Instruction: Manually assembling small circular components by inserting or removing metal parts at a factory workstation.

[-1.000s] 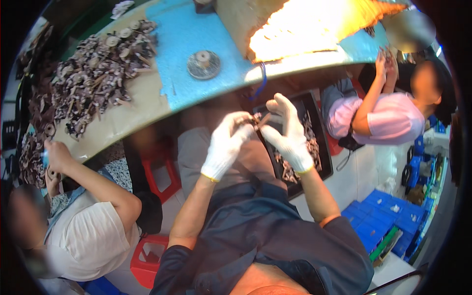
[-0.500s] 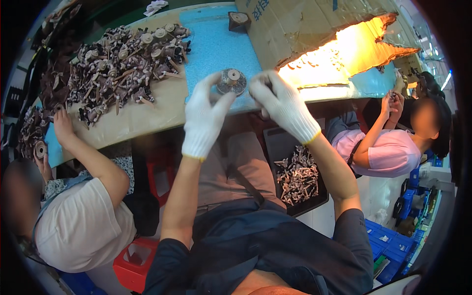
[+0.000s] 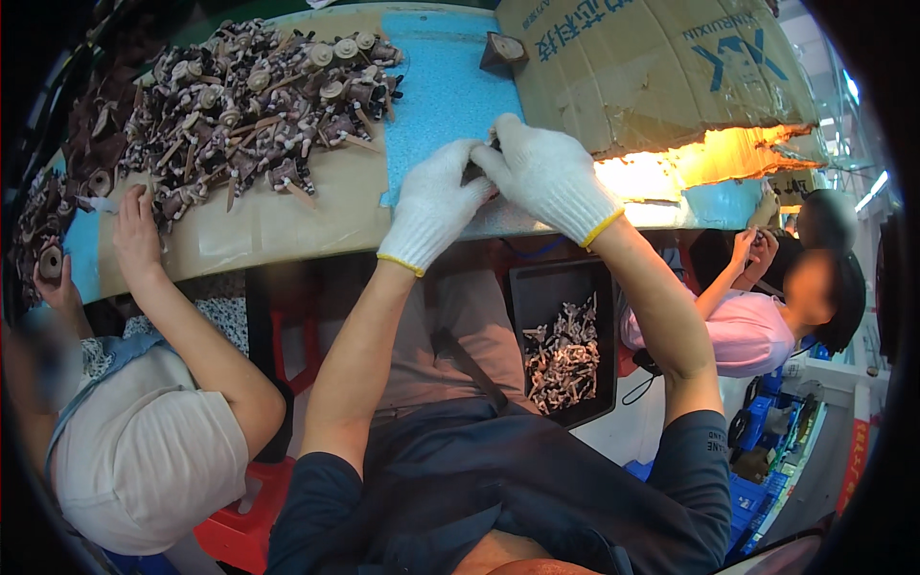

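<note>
Both my hands wear white knit gloves and meet over the blue mat [image 3: 443, 91] on the table. My left hand [image 3: 433, 206] and my right hand [image 3: 546, 174] close together on a small dark part [image 3: 476, 172] that is mostly hidden between the fingers. A heap of small brown-and-grey metal parts [image 3: 240, 105] lies on the table to the left of my hands. One single dark part [image 3: 502, 50] sits alone at the far edge of the mat.
A large brown cardboard sheet [image 3: 671, 67] covers the table's right side. A black tray [image 3: 537, 287] with several similar parts stands below the table by my right knee. A person in white [image 3: 144, 450] works at my left; a person in pink [image 3: 747, 331] sits at right.
My hands have risen from above my lap to the table and now hold the part over the blue mat. The view has tilted up toward the table.
</note>
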